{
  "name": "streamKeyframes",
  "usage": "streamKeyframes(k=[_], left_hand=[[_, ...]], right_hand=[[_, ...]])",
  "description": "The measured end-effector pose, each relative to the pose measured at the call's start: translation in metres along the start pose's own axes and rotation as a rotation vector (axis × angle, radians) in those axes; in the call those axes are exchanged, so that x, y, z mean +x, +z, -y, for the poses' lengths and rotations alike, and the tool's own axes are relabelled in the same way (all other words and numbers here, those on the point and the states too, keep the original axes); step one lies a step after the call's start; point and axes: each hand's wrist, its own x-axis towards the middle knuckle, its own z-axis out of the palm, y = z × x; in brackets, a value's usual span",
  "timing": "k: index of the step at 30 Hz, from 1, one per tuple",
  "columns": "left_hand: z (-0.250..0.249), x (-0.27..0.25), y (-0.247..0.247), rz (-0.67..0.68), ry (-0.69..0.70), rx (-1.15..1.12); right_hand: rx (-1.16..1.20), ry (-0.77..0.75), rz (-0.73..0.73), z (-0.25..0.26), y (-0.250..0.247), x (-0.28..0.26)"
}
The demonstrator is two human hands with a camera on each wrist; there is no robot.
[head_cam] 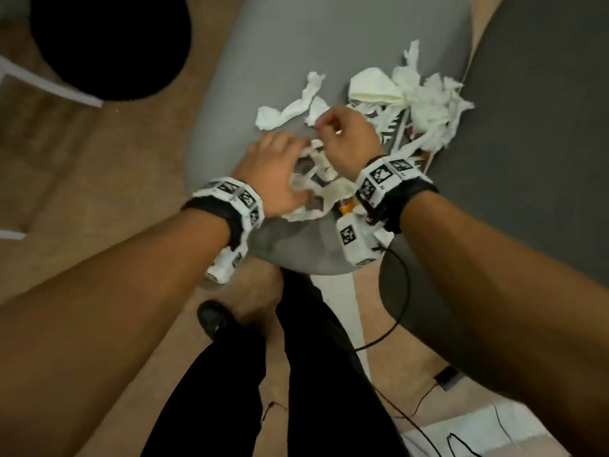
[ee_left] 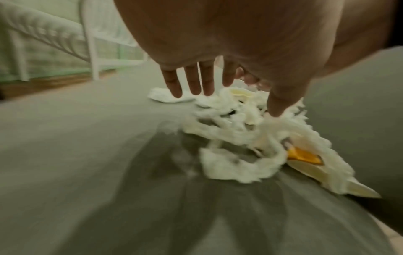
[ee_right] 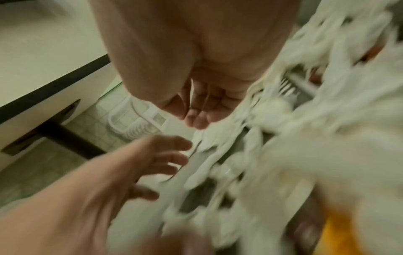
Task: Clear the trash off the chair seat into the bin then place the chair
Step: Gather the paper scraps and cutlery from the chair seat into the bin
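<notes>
Tissue scraps being gathered on the grey chair seat [head_cam: 263,54]

The left hand [head_cam: 270,173] is spread flat on the crumpled tissue [head_cam: 316,179]; the right hand [head_cam: 349,136] is curled, its hold unclear. Scraps are best raked together before lifting to the black bin [head_cam: 108,44].

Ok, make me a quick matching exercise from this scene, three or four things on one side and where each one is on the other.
Things:
1. black bin
2. tissue pile
3. left hand
4. black shoe

Places:
A. on the floor, beneath the arms
B. on the chair seat, by its right edge
C. on the floor, left of the chair
D. spread over scraps at the seat's near edge

Pairs: 1-C, 2-B, 3-D, 4-A
</notes>
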Motion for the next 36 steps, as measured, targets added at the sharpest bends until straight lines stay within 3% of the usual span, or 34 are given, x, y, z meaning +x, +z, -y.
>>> streamKeyframes(k=[3, 8, 15, 19, 23, 26, 30, 36], left_hand=[[-0.036, 0.019, 0.034, 0.166, 0.058, 0.248], [-0.023, 0.027, 0.039, 0.19, 0.067, 0.312], [0.023, 0.016, 0.018, 0.124, -0.068, 0.164], [0.025, 0.0, 0.008, -0.032, -0.183, -0.012], [0.02, -0.021, 0.0, -0.095, -0.251, -0.094], [0.024, -0.032, 0.002, -0.135, -0.333, -0.187], [0.036, -0.051, 0.004, -0.24, -0.467, -0.327], [0.07, -0.116, 0.015, -0.379, -0.639, -0.506]], right_hand=[[-0.134, -0.042, -0.175, -0.037, -0.043, 0.023], [-0.256, -0.079, -0.258, -0.061, -0.059, 0.057], [-0.644, -0.012, -0.155, -0.062, -0.046, 0.091], [-0.767, -0.097, -0.245, -0.059, -0.047, 0.097], [-0.598, -0.127, -0.342, -0.045, -0.051, 0.088], [-0.384, -0.159, -0.326, -0.027, -0.038, 0.07], [-0.109, -0.27, -0.218, 0.005, -0.003, 0.028], [0.028, -0.328, 0.082, 0.051, 0.088, -0.049]])
